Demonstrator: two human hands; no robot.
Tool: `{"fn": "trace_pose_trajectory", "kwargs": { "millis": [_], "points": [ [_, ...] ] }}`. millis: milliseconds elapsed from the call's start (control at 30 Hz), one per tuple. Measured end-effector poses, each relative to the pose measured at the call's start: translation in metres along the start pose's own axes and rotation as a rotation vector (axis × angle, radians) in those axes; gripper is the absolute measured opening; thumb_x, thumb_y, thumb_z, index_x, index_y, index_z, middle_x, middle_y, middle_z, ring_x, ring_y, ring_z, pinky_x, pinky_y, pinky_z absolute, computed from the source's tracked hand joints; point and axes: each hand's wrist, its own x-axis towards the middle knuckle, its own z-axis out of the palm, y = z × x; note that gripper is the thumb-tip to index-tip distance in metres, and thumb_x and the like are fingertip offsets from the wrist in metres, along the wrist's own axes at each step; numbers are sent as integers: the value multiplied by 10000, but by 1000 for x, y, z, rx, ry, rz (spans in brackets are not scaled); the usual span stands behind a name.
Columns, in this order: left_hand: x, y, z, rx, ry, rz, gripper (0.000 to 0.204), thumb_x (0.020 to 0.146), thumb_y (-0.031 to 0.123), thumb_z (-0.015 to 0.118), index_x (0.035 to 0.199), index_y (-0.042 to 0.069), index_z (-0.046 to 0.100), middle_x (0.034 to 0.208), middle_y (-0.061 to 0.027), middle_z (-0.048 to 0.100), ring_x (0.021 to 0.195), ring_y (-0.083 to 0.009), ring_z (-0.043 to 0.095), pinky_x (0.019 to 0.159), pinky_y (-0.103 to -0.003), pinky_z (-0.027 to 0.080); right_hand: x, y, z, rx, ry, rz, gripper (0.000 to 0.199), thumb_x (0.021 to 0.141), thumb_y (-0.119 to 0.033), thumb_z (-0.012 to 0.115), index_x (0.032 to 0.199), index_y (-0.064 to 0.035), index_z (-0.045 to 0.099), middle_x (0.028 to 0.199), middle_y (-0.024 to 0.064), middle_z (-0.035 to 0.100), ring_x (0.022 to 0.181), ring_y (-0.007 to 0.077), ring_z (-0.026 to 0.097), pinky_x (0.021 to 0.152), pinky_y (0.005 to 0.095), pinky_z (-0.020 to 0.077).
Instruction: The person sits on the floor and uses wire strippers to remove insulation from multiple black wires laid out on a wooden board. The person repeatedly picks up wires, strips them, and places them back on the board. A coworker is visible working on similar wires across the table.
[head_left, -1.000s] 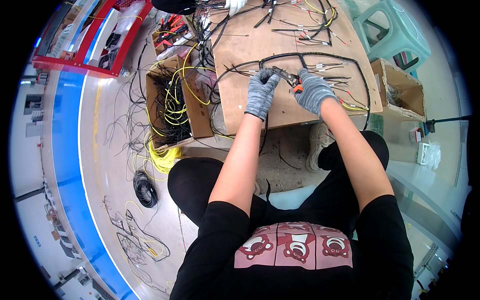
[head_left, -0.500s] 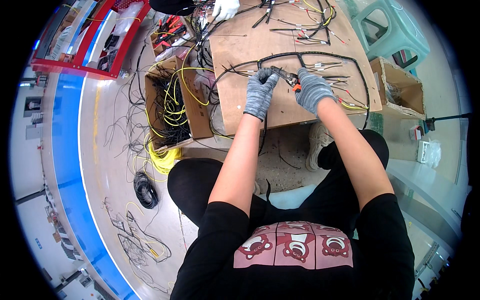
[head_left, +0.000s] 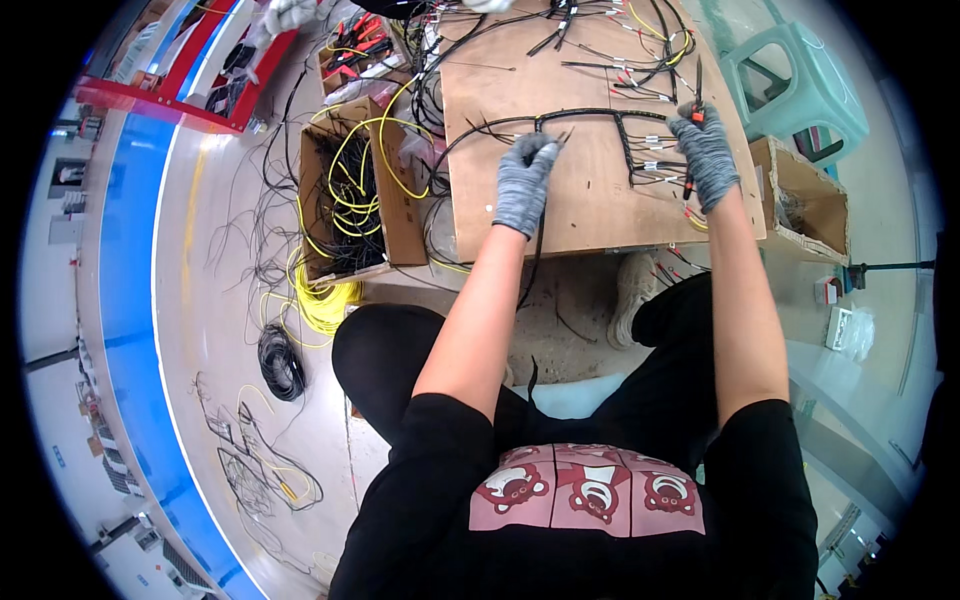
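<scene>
My left hand point(head_left: 524, 182), in a grey knit glove, pinches dark wire ends point(head_left: 566, 137) at the left of the wooden board, below the long black wire harness point(head_left: 580, 112). My right hand point(head_left: 708, 160), gloved alike, is closed around pliers point(head_left: 698, 114) with orange-and-black handles, over the board's right side. Most of the pliers is hidden by the fingers. Several thin labelled wires point(head_left: 655, 165) branch from the harness between my hands. A black cable hangs over the board's near edge below my left hand.
More wire bundles point(head_left: 650, 75) lie across the far part of the board point(head_left: 590, 215). Left stands a carton point(head_left: 405, 215) of black and yellow wire; a yellow coil point(head_left: 325, 305) lies by it. Right are another carton point(head_left: 820, 215) and a green stool point(head_left: 800, 75). A co-worker's white-gloved hand point(head_left: 290, 14) shows far left.
My right hand has moved right, away from my left hand, taking the pliers along. My left hand stays near its place with the wire ends. The co-worker's gloved hands have shifted.
</scene>
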Motion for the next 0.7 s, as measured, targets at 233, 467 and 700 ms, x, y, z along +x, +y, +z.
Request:
{"fn": "trace_pose_trajectory", "kwargs": {
  "millis": [233, 467, 700],
  "points": [
    [-7, 2, 9, 156, -14, 45, 130, 783, 63, 606, 897, 6, 579, 777, -22, 589, 685, -88, 506, 656, -225, 430, -34, -14, 67, -446, -163, -574, 253, 684, -30, 580, 920, -31, 489, 833, 134, 579, 803, 263, 562, 724, 329, 450],
    [-15, 14, 12, 646, 45, 109, 151, 738, 99, 606, 776, -37, 555, 672, -169, 583, 596, -266, 557, 572, -348, 439, -42, -26, 80, -851, -305, -651, 315, 624, -7, 574, 933, -27, 518, 848, 179, 568, 822, 337, 544, 747, 391, 435],
    [-9, -3, -2, 951, -18, 105, 166, 756, 151, 585, 831, 3, 588, 731, -188, 582, 695, -354, 547, 623, -423, 430, -46, -30, 91, -894, -266, -641, 290, 625, -32, 591, 905, -35, 517, 814, 163, 572, 799, 326, 553, 714, 396, 442]
  ]
}}
